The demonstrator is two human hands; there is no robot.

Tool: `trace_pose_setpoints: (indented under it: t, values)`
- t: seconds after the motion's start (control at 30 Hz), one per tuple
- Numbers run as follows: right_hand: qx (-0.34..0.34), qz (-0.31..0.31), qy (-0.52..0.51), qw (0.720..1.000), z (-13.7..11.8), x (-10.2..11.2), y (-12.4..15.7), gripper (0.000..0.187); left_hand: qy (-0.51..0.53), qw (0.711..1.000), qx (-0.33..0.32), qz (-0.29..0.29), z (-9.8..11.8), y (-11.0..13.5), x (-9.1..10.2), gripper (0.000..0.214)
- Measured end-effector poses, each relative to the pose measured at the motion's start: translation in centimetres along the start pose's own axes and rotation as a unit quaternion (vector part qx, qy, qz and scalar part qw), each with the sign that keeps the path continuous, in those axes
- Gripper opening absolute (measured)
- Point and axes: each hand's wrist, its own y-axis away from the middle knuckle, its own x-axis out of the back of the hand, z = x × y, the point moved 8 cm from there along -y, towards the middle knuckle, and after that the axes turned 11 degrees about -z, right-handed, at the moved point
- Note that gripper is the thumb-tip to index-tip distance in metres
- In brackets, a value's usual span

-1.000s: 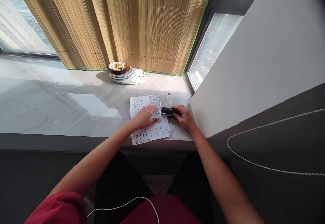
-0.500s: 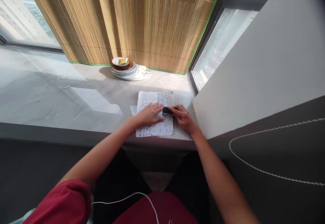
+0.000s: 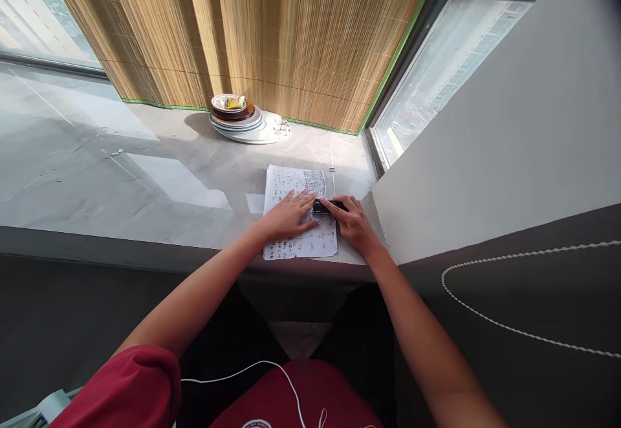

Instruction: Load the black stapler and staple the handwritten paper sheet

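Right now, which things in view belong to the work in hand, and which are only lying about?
In the job:
black stapler, in the right grip
handwritten paper, under the left grip

Just lying about:
stacked plates
yellow packet atop them

Two hands (image 3: 288, 216) (image 3: 353, 224), one black stapler (image 3: 326, 206), one plate stack (image 3: 237, 119), one bamboo blind (image 3: 252, 33)

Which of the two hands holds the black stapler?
The right hand, closed on the black stapler at the right edge of the handwritten sheet; the left hand instead lies spread on that sheet.
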Motion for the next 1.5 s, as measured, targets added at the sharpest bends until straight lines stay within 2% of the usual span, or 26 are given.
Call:
trace_pose_setpoints:
  t: [0.87,1.5]
  values:
    - [-0.009,0.005,0.031,0.999,-0.21,-0.12,0.04,0.064,0.016,1.0,0.007,0.001,-0.3,-0.16,-0.31,0.088]
    - [-0.022,-0.013,0.055,0.998,0.16,-0.58,0.02,0.065,0.034,0.999,0.006,0.01,-0.42,-0.32,-0.44,0.089]
